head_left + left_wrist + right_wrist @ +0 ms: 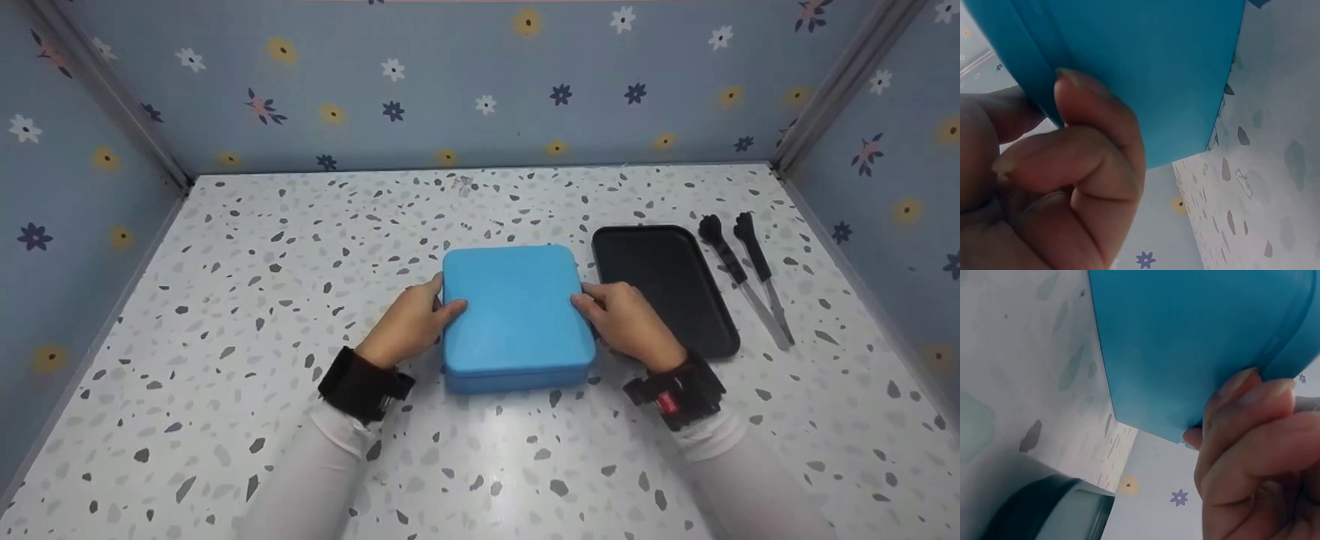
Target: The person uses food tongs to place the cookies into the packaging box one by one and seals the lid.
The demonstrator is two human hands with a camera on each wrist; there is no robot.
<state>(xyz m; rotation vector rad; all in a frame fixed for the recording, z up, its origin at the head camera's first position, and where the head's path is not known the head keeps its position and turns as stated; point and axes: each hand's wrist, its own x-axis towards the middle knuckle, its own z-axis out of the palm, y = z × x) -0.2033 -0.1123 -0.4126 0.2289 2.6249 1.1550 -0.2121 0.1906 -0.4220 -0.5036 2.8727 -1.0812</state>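
A square light-blue box [517, 381] with a rounded lid [517, 307] sits on the speckled table, the lid seated on it. At the lid's left edge, my left hand [409, 322] has its thumb on top and curled fingers [1100, 118] at the seam below the rim. My right hand [626, 319] holds the opposite edge the same way; its fingertips [1241, 385] press under the rim in the right wrist view. What lies inside the box is hidden.
To the right of the box lies a black rectangular tray [660, 277], its near part partly behind my right hand. Tongs [750, 277] with black ends lie beyond it. Flower-patterned panels [480, 75] border the table at the back and both sides.
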